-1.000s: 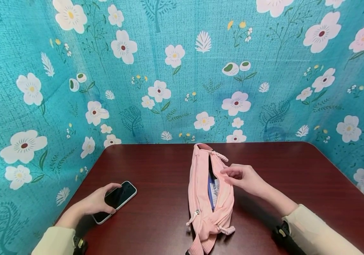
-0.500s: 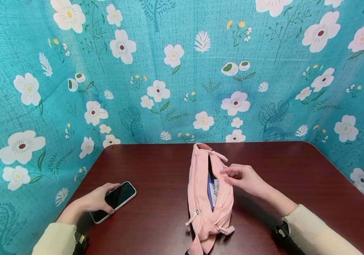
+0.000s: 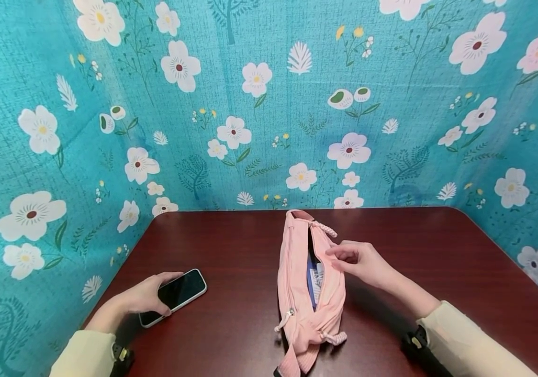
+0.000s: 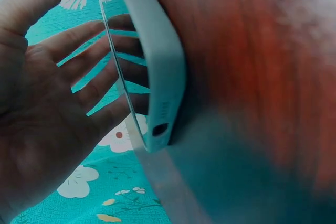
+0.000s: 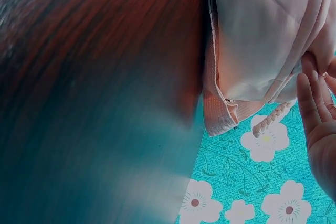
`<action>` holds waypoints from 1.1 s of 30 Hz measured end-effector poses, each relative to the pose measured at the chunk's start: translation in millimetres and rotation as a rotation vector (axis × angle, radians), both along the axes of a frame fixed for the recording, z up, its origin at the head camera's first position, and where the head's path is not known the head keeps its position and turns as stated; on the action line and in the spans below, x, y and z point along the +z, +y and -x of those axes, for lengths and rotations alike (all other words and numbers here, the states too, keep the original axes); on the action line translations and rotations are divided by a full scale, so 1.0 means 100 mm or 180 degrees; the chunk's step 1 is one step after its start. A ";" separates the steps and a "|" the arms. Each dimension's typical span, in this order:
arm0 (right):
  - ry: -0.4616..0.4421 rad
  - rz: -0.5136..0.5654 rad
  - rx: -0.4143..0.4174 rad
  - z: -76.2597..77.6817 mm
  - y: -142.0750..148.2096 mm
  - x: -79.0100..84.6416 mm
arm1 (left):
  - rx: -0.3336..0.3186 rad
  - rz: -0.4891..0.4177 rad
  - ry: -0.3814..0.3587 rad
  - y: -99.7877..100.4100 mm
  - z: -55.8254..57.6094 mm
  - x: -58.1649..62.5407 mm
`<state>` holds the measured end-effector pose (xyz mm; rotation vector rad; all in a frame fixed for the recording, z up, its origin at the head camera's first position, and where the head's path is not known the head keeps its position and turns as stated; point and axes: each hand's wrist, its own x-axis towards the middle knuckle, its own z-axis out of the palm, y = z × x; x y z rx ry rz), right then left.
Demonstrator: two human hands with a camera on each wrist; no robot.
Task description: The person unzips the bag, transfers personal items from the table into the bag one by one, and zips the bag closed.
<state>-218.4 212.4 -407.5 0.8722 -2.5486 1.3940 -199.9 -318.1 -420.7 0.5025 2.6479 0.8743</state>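
Observation:
A smartphone (image 3: 181,291) with a dark screen and pale case is at the table's left. My left hand (image 3: 144,297) grips it across its width, thumb at the near edge, fingers at the far edge. In the left wrist view the case (image 4: 163,66) shows from its port end, and the screen mirrors the fingers. A pink fabric bag (image 3: 290,277) lies mid-table with its zipper undone; a blue item with a white printed label (image 3: 315,285) shows inside. My right hand (image 3: 363,264) pinches the right lip of that opening, its fingertips partly hidden in the right wrist view.
The dark red-brown table (image 3: 236,324) has a blue floral cloth (image 3: 269,104) hanging behind it and at both sides. Braided zipper pulls (image 3: 335,339) and a strap (image 3: 292,364) hang off the bag's near end.
The phone has shifted slightly to the right in my left hand and turned a little. My right hand and the bag look the same.

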 end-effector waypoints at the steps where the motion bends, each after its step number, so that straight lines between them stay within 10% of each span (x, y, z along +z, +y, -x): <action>1: 0.0008 0.0004 0.0013 0.00 0.00 0.00 | 0.0039 0.0009 0.0011 0.00 0.00 -0.01; 22: 0.0201 -0.0068 0.0051 -0.24 -0.14 0.33 | 0.0204 0.0220 0.0109 0.11 0.00 0.05; 33: 0.0160 -0.0067 0.0013 -0.10 -0.08 0.13 | -0.0208 -0.0255 0.0120 0.09 0.09 0.16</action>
